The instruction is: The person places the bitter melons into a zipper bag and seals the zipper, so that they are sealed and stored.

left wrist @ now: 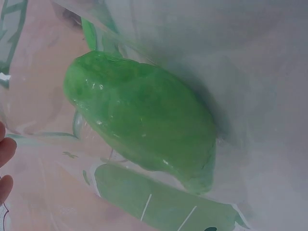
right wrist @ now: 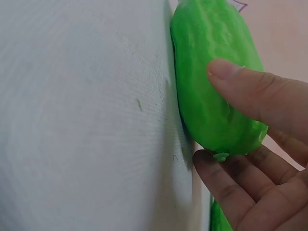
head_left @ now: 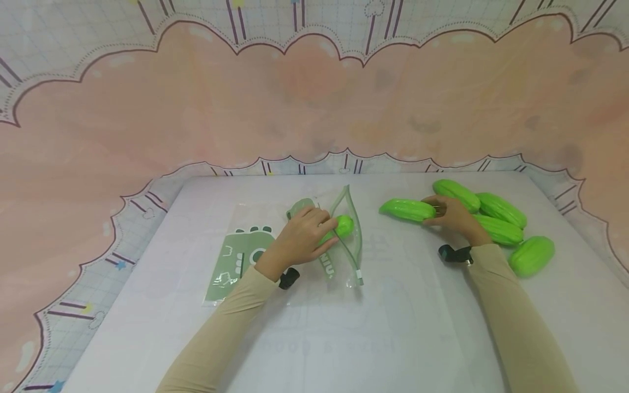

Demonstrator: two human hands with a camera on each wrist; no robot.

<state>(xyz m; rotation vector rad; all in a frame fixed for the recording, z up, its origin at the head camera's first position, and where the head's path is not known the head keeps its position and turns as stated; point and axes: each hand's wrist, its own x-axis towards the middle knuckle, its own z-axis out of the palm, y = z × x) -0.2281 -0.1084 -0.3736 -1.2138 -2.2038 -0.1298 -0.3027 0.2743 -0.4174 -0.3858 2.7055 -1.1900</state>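
My left hand point(head_left: 302, 234) holds the near side of the mouth of a clear zip bag point(head_left: 356, 229), which gapes open to the right. The bag has a green cartoon print. One bright green toy bitter melon point(left wrist: 139, 115) lies inside; in the head view my fingers partly cover it. To the right, my right hand point(head_left: 452, 215) grips a second ridged bitter melon point(head_left: 407, 209) by its blunt end, its pointed end facing the bag. The thumb point(right wrist: 224, 70) presses one side while the fingers reach under the stalk end.
Several more green bitter melons point(head_left: 501, 210) lie in a group at the right, close to my right forearm, one point(head_left: 532, 256) nearest me. All rests on a white-covered table point(head_left: 344, 349). A patterned peach cloth point(head_left: 314, 103) rises behind it.
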